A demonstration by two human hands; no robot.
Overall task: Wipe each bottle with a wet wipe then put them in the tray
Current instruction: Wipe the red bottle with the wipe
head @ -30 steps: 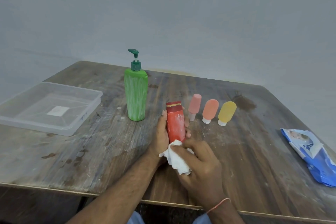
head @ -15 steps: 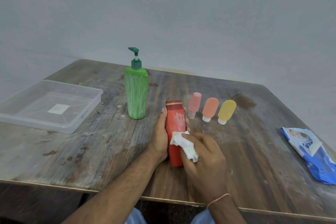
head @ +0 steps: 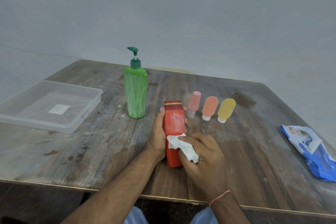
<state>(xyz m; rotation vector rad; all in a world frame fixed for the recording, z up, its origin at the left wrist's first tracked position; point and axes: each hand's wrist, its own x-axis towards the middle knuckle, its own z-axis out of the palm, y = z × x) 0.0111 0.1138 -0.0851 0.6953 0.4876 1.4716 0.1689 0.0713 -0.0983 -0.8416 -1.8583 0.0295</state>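
I see bare worktop (head: 109, 151) along the near edge toward the tray (head: 72, 127) at the left edge. The green pump bottle (head: 136, 94) stands mid-worktop; three small bottles (head: 210, 108) block the centre-right; the wipes pack (head: 312, 151) occupies the right edge.

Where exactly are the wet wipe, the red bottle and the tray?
wet wipe (head: 181, 146), head view, middle of the crumpled white sheet.
red bottle (head: 173, 122), head view, upper body below the cap.
tray (head: 72, 129), head view, near rim corner.

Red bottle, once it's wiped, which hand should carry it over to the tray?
Left, probably. The left hand already grips the red bottle, and the tray lies on its side; the right hand holds the wipe.
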